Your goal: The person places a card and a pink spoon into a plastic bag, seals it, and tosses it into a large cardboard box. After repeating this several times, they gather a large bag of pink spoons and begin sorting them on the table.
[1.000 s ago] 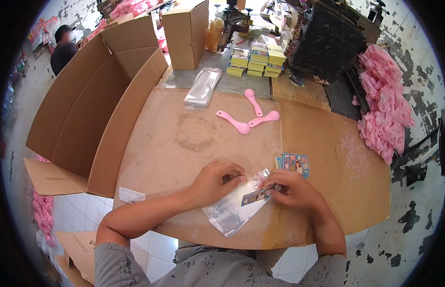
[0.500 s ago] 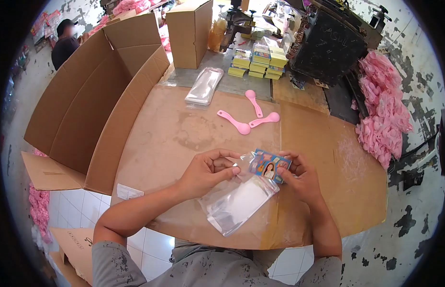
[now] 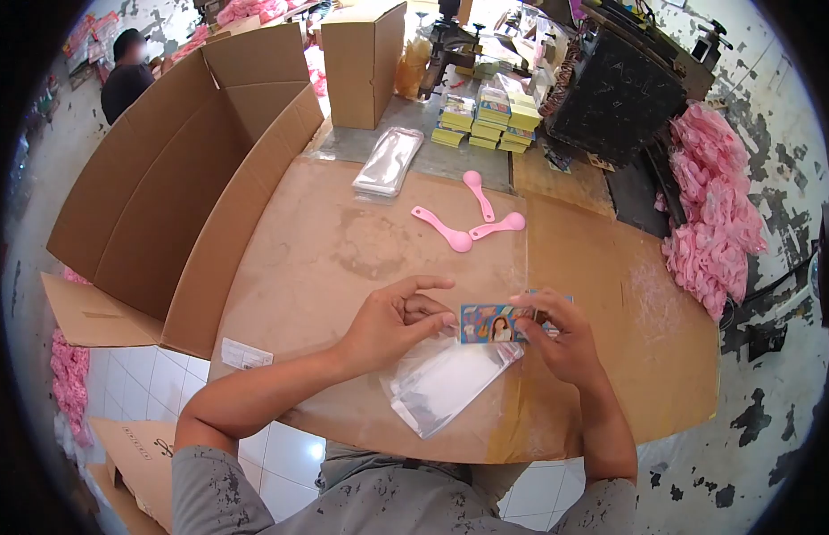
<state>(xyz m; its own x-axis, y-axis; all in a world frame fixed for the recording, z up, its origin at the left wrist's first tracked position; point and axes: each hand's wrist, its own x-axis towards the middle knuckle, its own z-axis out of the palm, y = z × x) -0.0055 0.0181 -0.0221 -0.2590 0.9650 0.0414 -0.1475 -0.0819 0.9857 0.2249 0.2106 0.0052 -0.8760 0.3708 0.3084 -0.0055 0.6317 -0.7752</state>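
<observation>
Pinching the right end of a small rectangular blue printed card (image 3: 488, 326) between thumb and fingers, my right hand (image 3: 557, 334) holds it just beyond the far end of my landmark, the near pile of flat, clear plastic sleeves (image 3: 446, 392). The card's picture side, with a small figure on it, faces me. My left hand (image 3: 392, 325) is at the card's left edge, also beyond the pile, index finger stretched out and thumb close to the curled fingers; I cannot tell whether they pinch any clear film. More blue printed cards (image 3: 564, 298) show partly behind my right hand, to the right of the pile's far end. Well beyond the pile lie three pink plastic spoons (image 3: 472, 181), and farther off, to its left, a second stack of clear plastic sleeves (image 3: 388, 162). Yellow-edged blocks of stacked cards (image 3: 486, 120) stand beyond the spoons. Left of the pile are a white paper label (image 3: 246, 354) and, farther out, a large open brown cardboard box (image 3: 201, 223); well to its right hang crumpled pink plastic bundles (image 3: 713, 214)
</observation>
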